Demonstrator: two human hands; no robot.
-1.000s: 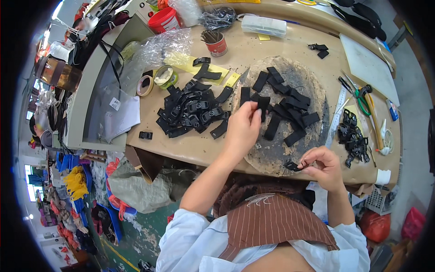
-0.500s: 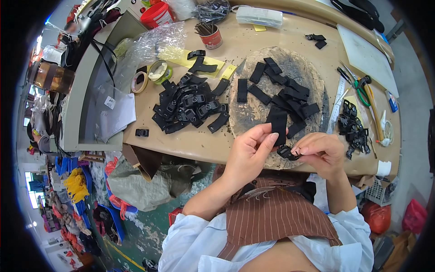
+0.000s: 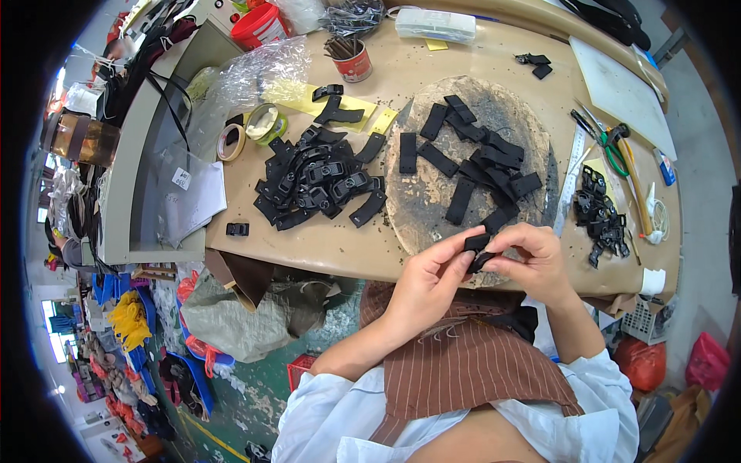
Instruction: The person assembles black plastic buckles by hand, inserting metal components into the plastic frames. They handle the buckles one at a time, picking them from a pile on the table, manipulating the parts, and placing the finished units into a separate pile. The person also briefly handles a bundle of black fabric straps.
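My left hand (image 3: 431, 284) pinches a short black strap piece (image 3: 476, 242) at the near edge of a worn round board (image 3: 405, 197). The fingers of my right hand (image 3: 536, 262) are closed on the same piece from the other side, their tips almost meeting my left thumb. A small black part shows between the fingertips; whether it is the buckle seen earlier, I cannot tell. Several flat black straps (image 3: 461, 201) lie loosely heaped on the board just beyond my hands. To the left is a pile of black straps with buckles (image 3: 320, 174).
Small black buckles (image 3: 600, 216) lie in a heap at the right, near a hammer (image 3: 634, 174), green-handled pliers (image 3: 615, 158) and a steel ruler (image 3: 571, 174). A red can of rods (image 3: 353, 65) stands at the back. Tape rolls (image 3: 231, 143) and a single buckle (image 3: 238, 229) lie left.
The strap stood up long from my left hand; now only a short, apparently folded piece shows. My right hand has moved left and up to meet my left fingers. The buckle is mostly hidden now.
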